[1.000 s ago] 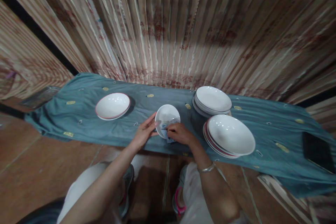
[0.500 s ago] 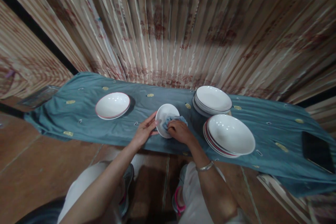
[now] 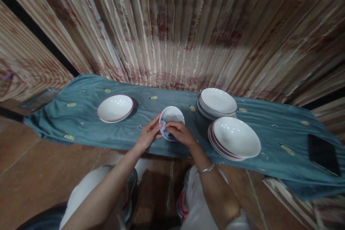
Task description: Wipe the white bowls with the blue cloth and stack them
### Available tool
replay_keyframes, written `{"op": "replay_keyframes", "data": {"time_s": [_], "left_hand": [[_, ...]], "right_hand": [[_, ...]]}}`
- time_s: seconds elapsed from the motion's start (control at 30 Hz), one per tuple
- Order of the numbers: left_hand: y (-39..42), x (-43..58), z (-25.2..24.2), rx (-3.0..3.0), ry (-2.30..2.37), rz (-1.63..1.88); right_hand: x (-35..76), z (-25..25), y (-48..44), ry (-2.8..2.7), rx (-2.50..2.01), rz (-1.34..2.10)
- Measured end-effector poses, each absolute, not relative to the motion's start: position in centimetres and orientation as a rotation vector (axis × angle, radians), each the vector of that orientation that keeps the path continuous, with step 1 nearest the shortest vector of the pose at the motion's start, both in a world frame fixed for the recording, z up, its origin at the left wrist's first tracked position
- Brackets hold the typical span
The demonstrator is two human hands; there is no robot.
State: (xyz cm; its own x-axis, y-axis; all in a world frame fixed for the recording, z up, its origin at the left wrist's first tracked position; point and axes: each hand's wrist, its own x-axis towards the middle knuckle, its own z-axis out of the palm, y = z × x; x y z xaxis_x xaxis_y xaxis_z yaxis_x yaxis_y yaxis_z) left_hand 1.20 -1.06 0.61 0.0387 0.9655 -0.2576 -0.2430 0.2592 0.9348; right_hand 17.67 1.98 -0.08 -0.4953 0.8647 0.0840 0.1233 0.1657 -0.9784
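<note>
Bowl: small white bowl [image 3: 172,114] at the middle of the surface [image 3: 81,122], tilted toward the person.
Left hand: the left hand [image 3: 147,136] grips the bowl's left rim, fingers close together.
Right hand: the right hand [image 3: 180,133] is curled, pressing a blue cloth [image 3: 165,132] into the bowl's near side.
Left of it: a red-rimmed dish [image 3: 115,107], apart.
Right of it: a plate stack [image 3: 217,102], a dish stack [image 3: 235,139] and a phone [image 3: 323,150].

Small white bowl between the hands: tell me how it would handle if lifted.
The small white glazed bowl looks rigid, probably breakable ceramic. Its glossy surface may be slippery. It appears tilted between the left hand and the right hand pressing a blue cloth, so it could tip if released.
</note>
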Motion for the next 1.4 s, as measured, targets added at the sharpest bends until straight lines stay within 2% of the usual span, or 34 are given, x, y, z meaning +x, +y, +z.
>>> {"op": "replay_keyframes", "data": {"time_s": [0.23,0.6,0.9,1.13,1.4], "left_hand": [[-1.0,1.2,0.6,0.854,1.136,1.122],[-1.0,1.3,0.7,0.843,1.174,1.113],[-1.0,1.2,0.7,0.848,1.158,1.112],[-0.9,1.3,0.7,0.865,1.185,1.109],[-0.9,1.5,0.9,0.870,1.175,1.112]], "right_hand": [[16.6,-0.2,2.6,-1.665,-0.932,1.185],[17.0,-2.1,3.1,-2.001,-1.132,0.714],[17.8,-2.5,2.6,-2.154,-1.336,0.533],[18.4,-1.2,2.7,-2.287,-1.378,0.759],[18.3,-0.8,2.8,-2.072,-1.201,1.138]]}}
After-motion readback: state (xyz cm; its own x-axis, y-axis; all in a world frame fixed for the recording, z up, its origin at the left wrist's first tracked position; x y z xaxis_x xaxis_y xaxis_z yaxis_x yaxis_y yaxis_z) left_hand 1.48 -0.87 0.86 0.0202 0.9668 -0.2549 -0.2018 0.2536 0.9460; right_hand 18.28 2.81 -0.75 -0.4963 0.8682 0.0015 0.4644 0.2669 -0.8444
